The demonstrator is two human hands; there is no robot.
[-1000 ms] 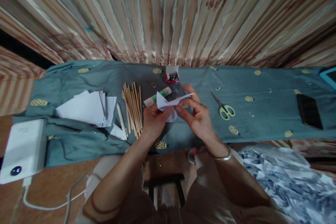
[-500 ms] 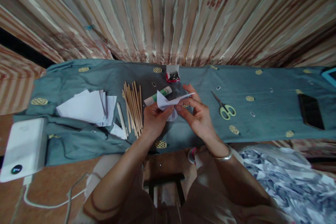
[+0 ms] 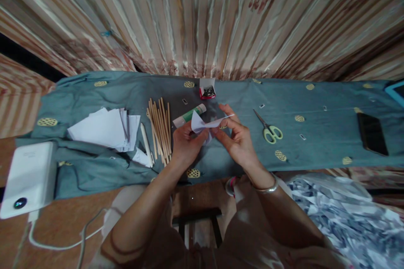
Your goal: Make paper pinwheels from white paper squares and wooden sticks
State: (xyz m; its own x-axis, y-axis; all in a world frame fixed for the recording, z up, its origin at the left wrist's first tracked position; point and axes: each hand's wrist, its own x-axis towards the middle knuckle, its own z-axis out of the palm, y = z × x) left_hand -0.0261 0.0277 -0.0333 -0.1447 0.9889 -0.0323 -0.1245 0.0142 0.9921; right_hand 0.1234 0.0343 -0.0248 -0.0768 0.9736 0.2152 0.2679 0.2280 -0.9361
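Note:
Between my two hands is a small piece of white paper [image 3: 199, 123] with bent, flared flaps, held above the cloth. My left hand [image 3: 187, 143] is closed on its left side, thumb pressed toward the middle. With thumb and fingers, my right hand [image 3: 237, 139] pinches the paper from the right; its index finger reaches up behind a flap. Whether a pin or other small part sits at the paper's centre is too small to tell. A green and white glue stick [image 3: 191, 114] lies just behind my left hand. Beyond it stands an open red and white box [image 3: 207, 91] of small metal pieces.
On the blue-green cloth [image 3: 328, 134] lie wooden sticks [image 3: 160, 130], a white pen [image 3: 146, 143], stacked white paper [image 3: 99, 129], scissors [image 3: 270, 131] and a phone [image 3: 372, 133]. A white power bank [image 3: 30, 176] sits at the left edge. A bag of paper scraps [image 3: 344, 214] stands at lower right.
The paper's flaps have tilted and shifted slightly as my fingers work it. Both hands keep their hold in nearly the same place.

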